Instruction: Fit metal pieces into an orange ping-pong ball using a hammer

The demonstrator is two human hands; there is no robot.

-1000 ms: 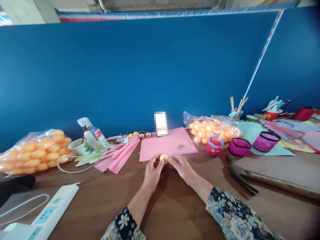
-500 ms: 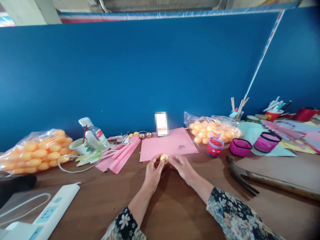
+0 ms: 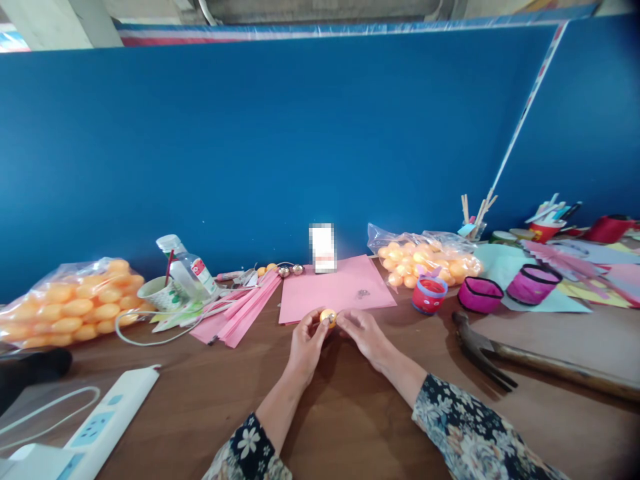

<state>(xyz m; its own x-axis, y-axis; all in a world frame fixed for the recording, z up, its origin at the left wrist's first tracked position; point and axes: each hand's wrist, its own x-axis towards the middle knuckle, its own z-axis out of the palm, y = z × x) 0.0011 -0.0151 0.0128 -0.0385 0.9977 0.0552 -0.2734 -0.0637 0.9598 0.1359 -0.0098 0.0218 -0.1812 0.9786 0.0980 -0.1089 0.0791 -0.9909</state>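
My left hand [image 3: 309, 338] pinches a small orange ball [image 3: 329, 316] between thumb and fingers, just in front of the pink paper [image 3: 330, 293]. A tiny shiny metal bit shows on the near face of the ball. My right hand [image 3: 364, 333] is closed, with its thumb and fingertips pressed together at the ball's right side. Whatever lies between those fingertips is too small to make out. A little cluster of small metal pieces [image 3: 363, 293] rests on the pink paper behind my right hand.
Clear bags of orange balls lie left [image 3: 75, 303] and right [image 3: 425, 257]. A hammer [image 3: 550, 363] lies at the right, near purple fabric rings [image 3: 481, 295] and a red pot [image 3: 430, 294]. At left are a bottle [image 3: 193, 270], pink strips [image 3: 245, 310] and a power strip [image 3: 103, 427].
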